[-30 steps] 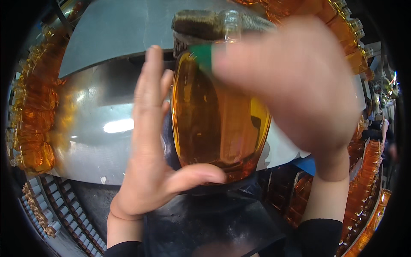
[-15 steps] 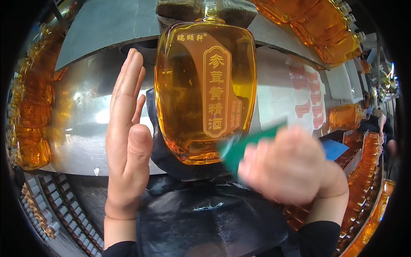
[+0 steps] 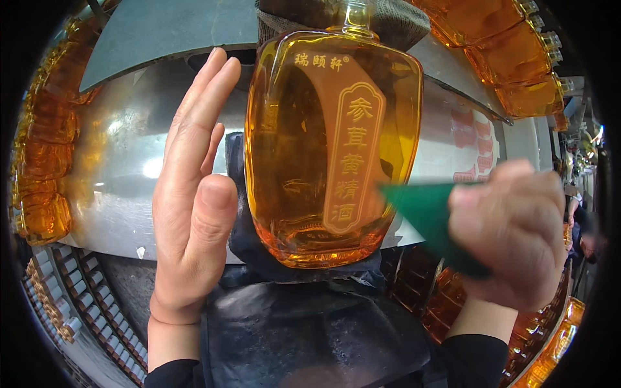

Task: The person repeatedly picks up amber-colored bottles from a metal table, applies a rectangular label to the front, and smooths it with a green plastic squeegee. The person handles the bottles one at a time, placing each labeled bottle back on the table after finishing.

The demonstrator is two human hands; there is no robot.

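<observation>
Centrally, bottle: A large bottle (image 3: 291, 155) of amber liquid lies before me, label side up, base toward me, its clear neck over a grey block (image 3: 401, 22).
Label: An orange-toned label (image 3: 356, 171) curves down the front; a column of gold characters stands inside a scalloped outline, leaning slightly to the right toward its top.
Upper lettering: A short gold row runs across the bottle's shoulder, with a tiny circled mark at its end.
Faint writing: Fainter marks sit near the left side and low on the glass, too small for me to read.
Left hand: My left hand (image 3: 194, 200) stands upright just beside the bottle, fingers straight, thumb spread from them, gripping nothing.
Right hand: Blurred, my right hand (image 3: 517, 233) pinches a flat green scraper (image 3: 427, 216) between thumb and curled fingers.
Scraper: Its pointed corner overlaps the bottle's right edge beside the label; I cannot tell whether it touches.
Sheet: Beyond it, a white sheet (image 3: 446, 123) with red printed shapes lies on the metal table (image 3: 129, 220), its print unreadable.
Bottle rows: Amber bottles line the left (image 3: 45, 161) and the upper right (image 3: 504, 58).
</observation>
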